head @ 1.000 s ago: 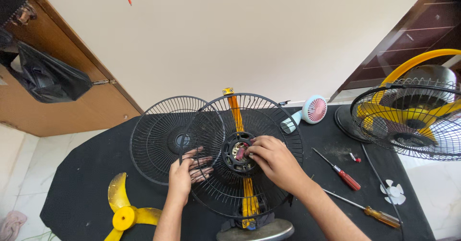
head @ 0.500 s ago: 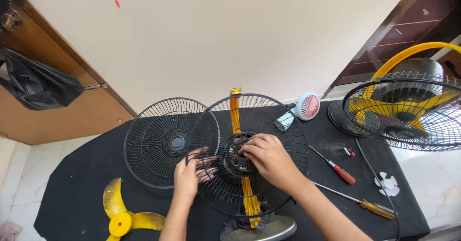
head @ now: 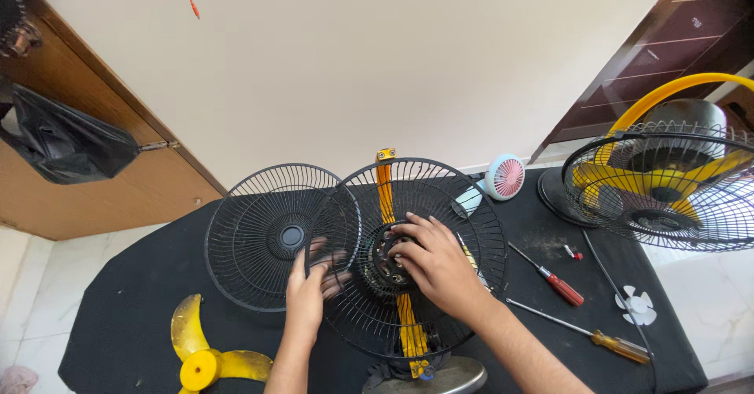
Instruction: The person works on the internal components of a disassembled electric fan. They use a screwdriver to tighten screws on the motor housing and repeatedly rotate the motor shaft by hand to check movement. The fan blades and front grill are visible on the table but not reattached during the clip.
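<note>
I see the rear guard [head: 416, 260] seated upright on the motor [head: 390, 256]. My right hand [head: 436, 264] pinches the hub nut there; my left hand [head: 308, 288] grips the guard's rim. Blade [head: 200, 355] and front guard [head: 275, 233] lie unmounted on the tabletop [head: 126, 307].

Loose fan guard [head: 271, 237]; yellow fan blade [head: 200, 355]; two screwdrivers, red-handled [head: 550, 278] and amber-handled [head: 585, 331]; small pink handheld fan [head: 503, 177]; assembled yellow fan [head: 667, 178]; black bag [head: 67, 142].
</note>
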